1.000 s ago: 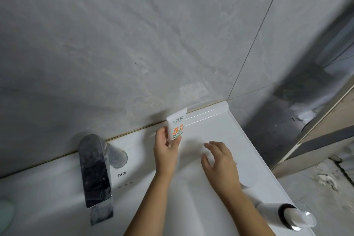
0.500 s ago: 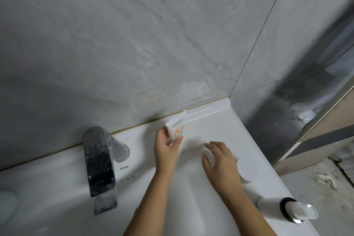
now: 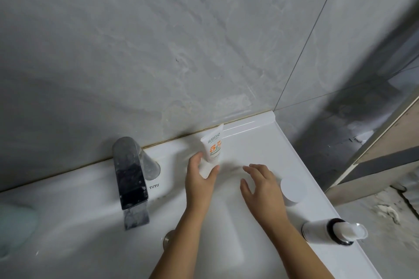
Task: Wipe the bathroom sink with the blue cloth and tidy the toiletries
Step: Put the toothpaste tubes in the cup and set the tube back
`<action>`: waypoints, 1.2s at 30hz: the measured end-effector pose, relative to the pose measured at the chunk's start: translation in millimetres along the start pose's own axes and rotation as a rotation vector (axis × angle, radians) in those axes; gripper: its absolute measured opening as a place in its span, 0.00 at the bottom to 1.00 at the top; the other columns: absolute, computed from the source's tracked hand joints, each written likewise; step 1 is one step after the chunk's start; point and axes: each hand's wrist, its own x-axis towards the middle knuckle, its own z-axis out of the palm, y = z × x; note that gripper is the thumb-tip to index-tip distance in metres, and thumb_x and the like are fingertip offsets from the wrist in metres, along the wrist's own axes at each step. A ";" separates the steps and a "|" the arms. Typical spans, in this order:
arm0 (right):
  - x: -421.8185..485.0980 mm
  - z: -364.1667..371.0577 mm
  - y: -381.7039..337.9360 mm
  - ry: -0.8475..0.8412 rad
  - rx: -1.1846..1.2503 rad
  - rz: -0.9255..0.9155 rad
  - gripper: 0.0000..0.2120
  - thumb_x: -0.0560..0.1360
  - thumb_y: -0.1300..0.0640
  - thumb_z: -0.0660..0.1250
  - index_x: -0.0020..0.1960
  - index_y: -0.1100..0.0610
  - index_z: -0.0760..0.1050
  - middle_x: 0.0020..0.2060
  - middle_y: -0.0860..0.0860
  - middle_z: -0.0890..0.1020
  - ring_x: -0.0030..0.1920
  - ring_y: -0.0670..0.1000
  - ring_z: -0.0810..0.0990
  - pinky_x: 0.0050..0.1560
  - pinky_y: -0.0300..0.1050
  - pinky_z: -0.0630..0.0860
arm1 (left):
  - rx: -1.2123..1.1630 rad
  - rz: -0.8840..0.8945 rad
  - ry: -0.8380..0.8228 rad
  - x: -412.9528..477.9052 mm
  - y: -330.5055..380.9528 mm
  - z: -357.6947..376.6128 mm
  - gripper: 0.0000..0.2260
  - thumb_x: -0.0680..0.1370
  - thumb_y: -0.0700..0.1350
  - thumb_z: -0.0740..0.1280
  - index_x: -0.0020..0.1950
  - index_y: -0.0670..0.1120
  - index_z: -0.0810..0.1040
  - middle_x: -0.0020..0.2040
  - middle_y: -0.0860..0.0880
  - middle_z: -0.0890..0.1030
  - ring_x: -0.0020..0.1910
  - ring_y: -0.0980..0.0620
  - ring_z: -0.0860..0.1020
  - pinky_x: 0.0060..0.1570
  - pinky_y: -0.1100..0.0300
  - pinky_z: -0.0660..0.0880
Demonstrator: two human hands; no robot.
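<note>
Tidying toiletries, centre frame: your left hand (image 3: pixel 199 180) pinches a white orange-printed plastic tube (image 3: pixel 213 145) upright on the white ceramic sink ledge (image 3: pixel 251 140), right hand (image 3: pixel 260 186) spread; next, let go gently.

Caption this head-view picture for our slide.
Left hand holds a white tube; right hand spreads open over the sink.

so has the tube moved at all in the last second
No. The tube stays put at the back edge of the sink, same gap right of the faucet, left hand still holding its base.
</note>
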 end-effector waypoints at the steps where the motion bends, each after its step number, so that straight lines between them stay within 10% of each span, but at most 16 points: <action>1: -3.5 -2.5 -1.5 0.003 -0.004 -0.015 0.16 0.66 0.66 0.72 0.53 0.62 0.79 0.50 0.58 0.80 0.50 0.60 0.80 0.48 0.50 0.76 | 0.026 -0.010 0.007 -8.9 0.2 -4.0 0.20 0.72 0.41 0.72 0.61 0.51 0.70 0.58 0.57 0.73 0.58 0.58 0.71 0.51 0.77 0.63; 17: -43.7 -159.0 -16.9 0.005 -0.030 -0.226 0.14 0.71 0.60 0.70 0.56 0.57 0.78 0.53 0.52 0.79 0.54 0.53 0.77 0.51 0.40 0.70 | 0.479 0.405 -0.183 -134.3 37.0 -42.3 0.15 0.76 0.49 0.65 0.60 0.45 0.74 0.57 0.55 0.75 0.58 0.56 0.70 0.51 0.71 0.61; 36: 52.7 -110.2 101.0 -0.845 -0.038 -0.288 0.33 0.65 0.49 0.75 0.67 0.46 0.66 0.54 0.43 0.71 0.53 0.46 0.74 0.56 0.38 0.70 | 0.733 0.464 -0.022 -122.1 20.0 8.0 0.15 0.71 0.53 0.59 0.54 0.48 0.74 0.50 0.49 0.81 0.50 0.54 0.71 0.49 0.62 0.68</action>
